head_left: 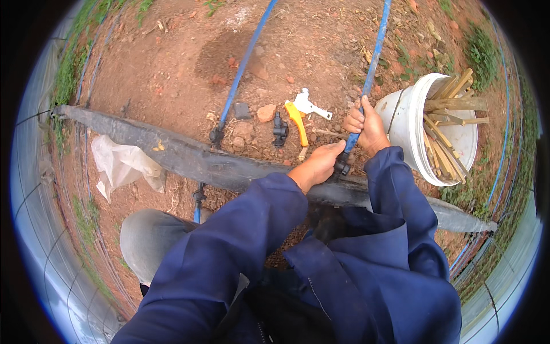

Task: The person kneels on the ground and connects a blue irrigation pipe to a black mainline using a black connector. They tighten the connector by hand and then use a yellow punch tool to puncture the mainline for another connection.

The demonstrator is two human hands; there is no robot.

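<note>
Blue pipe, slanted, blk fitting @ lwr end

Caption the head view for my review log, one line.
Right hand grips a blue hose, left hand at its near end by a black fitting; white bucket of wooden sticks at right.

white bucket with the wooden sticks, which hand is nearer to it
Right. The right hand holds the blue pipe just left of the white bucket; the left hand is farther left, beside the black fitting.
</note>
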